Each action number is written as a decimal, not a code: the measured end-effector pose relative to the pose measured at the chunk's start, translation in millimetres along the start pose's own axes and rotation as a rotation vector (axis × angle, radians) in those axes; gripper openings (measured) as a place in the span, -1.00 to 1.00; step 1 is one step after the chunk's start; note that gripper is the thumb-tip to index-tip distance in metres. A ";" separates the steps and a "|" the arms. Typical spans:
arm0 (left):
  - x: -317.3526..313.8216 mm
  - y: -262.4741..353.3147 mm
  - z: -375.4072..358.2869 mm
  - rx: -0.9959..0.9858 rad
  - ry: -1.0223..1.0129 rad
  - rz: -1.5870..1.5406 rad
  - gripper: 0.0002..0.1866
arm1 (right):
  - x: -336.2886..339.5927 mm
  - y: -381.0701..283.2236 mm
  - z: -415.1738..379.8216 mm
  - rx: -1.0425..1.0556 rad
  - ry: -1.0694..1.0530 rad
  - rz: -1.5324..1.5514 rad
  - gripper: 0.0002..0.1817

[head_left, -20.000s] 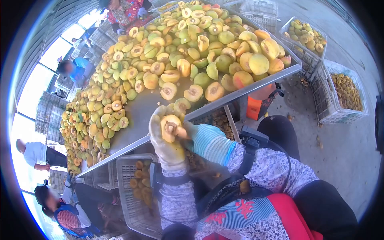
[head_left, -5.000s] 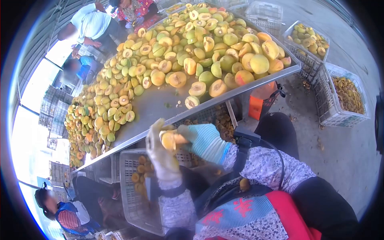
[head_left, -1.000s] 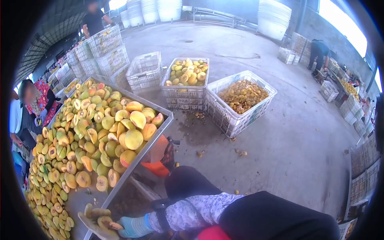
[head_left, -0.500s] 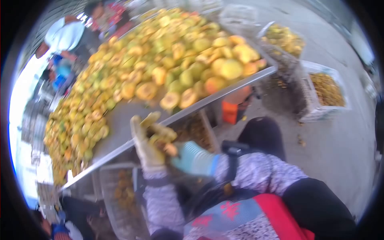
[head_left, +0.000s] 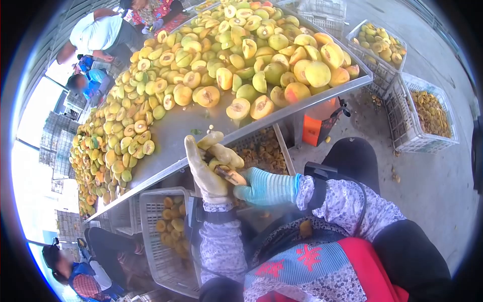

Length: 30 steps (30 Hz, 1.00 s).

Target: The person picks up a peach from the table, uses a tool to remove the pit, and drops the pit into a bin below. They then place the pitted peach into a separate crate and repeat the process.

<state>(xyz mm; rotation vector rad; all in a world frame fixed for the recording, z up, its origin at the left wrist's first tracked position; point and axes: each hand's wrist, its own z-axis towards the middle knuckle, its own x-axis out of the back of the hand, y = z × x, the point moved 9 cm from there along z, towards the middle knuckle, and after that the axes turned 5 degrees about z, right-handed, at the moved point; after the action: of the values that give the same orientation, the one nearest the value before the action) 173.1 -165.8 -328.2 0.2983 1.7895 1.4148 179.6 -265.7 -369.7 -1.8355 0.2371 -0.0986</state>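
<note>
In its cream glove, my left hand (head_left: 214,163) is closed around a yellow-green peach piece (head_left: 214,164), mostly hidden by the fingers, with the thumb standing up. My right hand (head_left: 269,187), in a light blue knitted glove, presses against the left palm. It grips a small knife-like tool (head_left: 231,175) with a tan handle, whose far end is hidden in the left hand. Both hands are just over the near edge of a metal table (head_left: 173,138) heaped with halved and whole yellow peaches (head_left: 201,70).
Below the table edge stand a crate of peach halves (head_left: 156,201) and a bin of scraps (head_left: 266,151). To the right are two more filled crates (head_left: 402,136) (head_left: 375,65) and an orange container (head_left: 313,126). Other people (head_left: 98,35) (head_left: 80,272) work along the left side.
My view has shifted, so the table and hands sit differently in the picture and look sharper. The hands stay together, the right one still against the left palm.
</note>
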 end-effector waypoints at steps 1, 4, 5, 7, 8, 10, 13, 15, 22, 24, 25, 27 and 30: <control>-1.9 -0.7 -2.8 0.031 -0.018 0.135 -0.27 | 2.1 -6.2 -2.2 0.038 0.031 -0.047 -0.55; -7.7 -2.5 -6.2 0.085 -0.050 0.336 -0.30 | 3.3 -5.2 -0.9 0.104 0.056 -0.090 -0.61; -8.5 -4.6 -5.8 0.085 -0.057 0.292 -0.30 | 1.5 -8.2 -1.3 0.132 0.042 -0.098 -0.65; -5.4 -7.9 -2.8 0.081 -0.062 0.248 -0.29 | -2.2 -2.3 -6.4 -0.005 -0.007 0.062 -0.66; -5.5 -7.8 -0.6 0.060 -0.089 0.108 -0.31 | -8.1 5.3 -9.4 -0.141 -0.057 0.222 -0.66; -4.1 -8.0 0.4 0.039 -0.115 -0.031 -0.32 | -7.8 4.1 -7.3 -0.129 -0.059 0.194 -0.67; -9.7 -7.9 -2.7 0.071 -0.105 0.081 -0.37 | -0.6 7.7 7.5 0.015 -0.010 -0.015 -0.67; -11.1 -8.0 -4.6 0.067 -0.062 0.232 -0.43 | 1.9 7.3 10.9 0.037 0.017 -0.144 -0.62; -3.0 -18.5 1.5 0.086 -0.128 -0.177 -0.53 | 1.6 9.7 -3.4 -0.029 -0.031 -0.114 -0.60; 4.5 -26.9 0.0 0.151 -0.066 -0.293 -0.59 | 5.0 -0.2 -3.9 0.116 0.055 -0.367 -0.69; 6.2 -27.9 1.2 0.146 -0.111 -0.360 -0.64 | 4.7 0.7 -4.7 0.107 0.063 -0.396 -0.70; 11.6 -26.5 7.7 0.125 -0.151 -0.438 -0.65 | 1.9 -5.0 -12.0 0.117 0.050 -0.410 -0.66; 25.5 -5.8 20.4 0.025 -0.232 -0.528 -0.62 | 0.7 9.5 -15.8 0.046 0.032 -0.542 -0.63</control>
<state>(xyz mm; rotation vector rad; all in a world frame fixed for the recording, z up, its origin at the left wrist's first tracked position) 173.0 -137.5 -345.6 -0.0053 1.5461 0.9428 176.2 -283.2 -374.4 -1.8106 -0.2449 -0.5055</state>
